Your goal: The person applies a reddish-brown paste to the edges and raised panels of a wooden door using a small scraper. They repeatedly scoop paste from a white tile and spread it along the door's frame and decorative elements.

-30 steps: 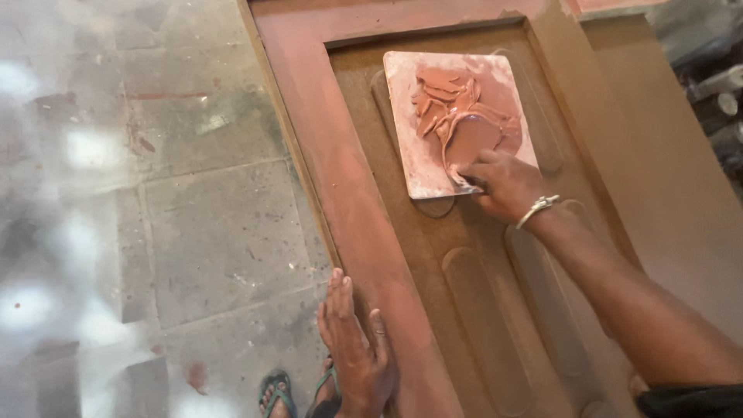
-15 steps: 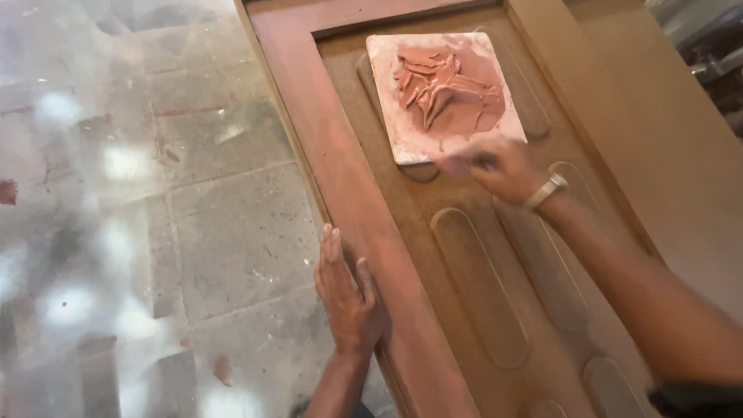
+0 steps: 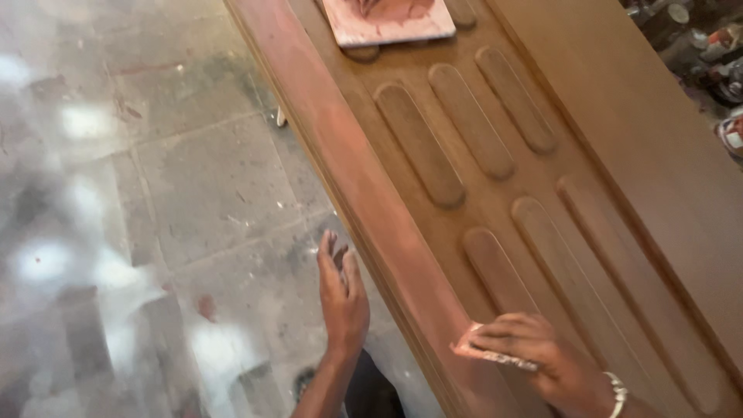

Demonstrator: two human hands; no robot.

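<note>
A brown wooden door panel (image 3: 495,155) with raised oblong mouldings lies flat, its left rail smeared reddish. My right hand (image 3: 534,352) presses a small flat scraper (image 3: 484,352) loaded with reddish putty against the panel near the bottom of the view. My left hand (image 3: 342,298) hovers beside the door's left edge, fingers straight and together, holding nothing. A square board (image 3: 391,19) carrying reddish putty rests on the door at the top of the view, partly cut off.
A stained, dusty tiled floor (image 3: 170,193) spreads out to the left of the door. Cans and other clutter (image 3: 708,46) sit at the top right corner. A foot in a sandal (image 3: 309,383) shows below my left hand.
My right hand has left the putty board and come down the door with putty on the scraper. The view has shifted down the door, so the board is now at the top edge.
</note>
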